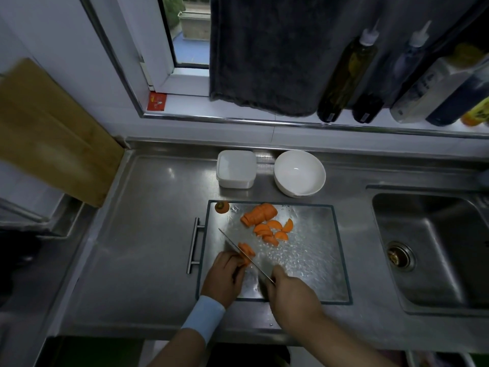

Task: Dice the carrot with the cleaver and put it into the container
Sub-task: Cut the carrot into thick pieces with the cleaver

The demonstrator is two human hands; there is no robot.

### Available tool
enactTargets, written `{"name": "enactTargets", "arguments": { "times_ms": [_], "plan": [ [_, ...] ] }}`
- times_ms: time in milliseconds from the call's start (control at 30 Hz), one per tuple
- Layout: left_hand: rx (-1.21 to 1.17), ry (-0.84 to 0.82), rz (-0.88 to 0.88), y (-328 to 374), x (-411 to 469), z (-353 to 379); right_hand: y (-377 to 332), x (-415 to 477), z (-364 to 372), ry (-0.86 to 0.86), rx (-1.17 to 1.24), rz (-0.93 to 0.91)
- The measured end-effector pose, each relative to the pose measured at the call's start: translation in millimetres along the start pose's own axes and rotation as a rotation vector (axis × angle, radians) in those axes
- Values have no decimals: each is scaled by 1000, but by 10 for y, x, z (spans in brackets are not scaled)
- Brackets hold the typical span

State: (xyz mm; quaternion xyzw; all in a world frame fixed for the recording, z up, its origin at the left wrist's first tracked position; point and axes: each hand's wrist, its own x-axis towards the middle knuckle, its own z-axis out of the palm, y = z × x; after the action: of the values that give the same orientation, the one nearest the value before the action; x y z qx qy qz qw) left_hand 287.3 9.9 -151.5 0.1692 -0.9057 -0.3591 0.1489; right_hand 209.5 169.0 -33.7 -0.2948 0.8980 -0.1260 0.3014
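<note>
Two hands work over a metal cutting board (312,260) lying on a steel counter (148,221). The left hand (225,276), with a pale blue wristband (203,320), has its fingers curled down onto a carrot piece (246,254) at the board's near left, pinning it in place. The right hand (291,290) has its fingers wrapped tightly round the handle of the cleaver (254,264), whose blade runs diagonally up-left and sits against the held piece just beside the left fingertips. Further back on the board lie loose half-moon slices (272,230), a sliced carrot chunk (260,214) behind them, and the carrot top (221,207) in the far left corner. The white square container (236,169) stands on the counter just beyond the board, apart from all the carrot, with a white bowl (299,172) to its right. A sink (436,247) is set into the counter on the right.
</note>
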Motion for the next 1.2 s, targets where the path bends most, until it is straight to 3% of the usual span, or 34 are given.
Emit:
{"name": "enactTargets", "arguments": {
  "times_ms": [233,700,1200],
  "plan": [
    [-6,12,9,-3,0,-1,-52,-27,-25,-34,-24,77],
    [-24,23,27,9,29,-27,-44,309,117,-134,-81,41],
    [-19,9,98,7,5,-24,-134,459,252,-18,-74,-58]
  ]
}}
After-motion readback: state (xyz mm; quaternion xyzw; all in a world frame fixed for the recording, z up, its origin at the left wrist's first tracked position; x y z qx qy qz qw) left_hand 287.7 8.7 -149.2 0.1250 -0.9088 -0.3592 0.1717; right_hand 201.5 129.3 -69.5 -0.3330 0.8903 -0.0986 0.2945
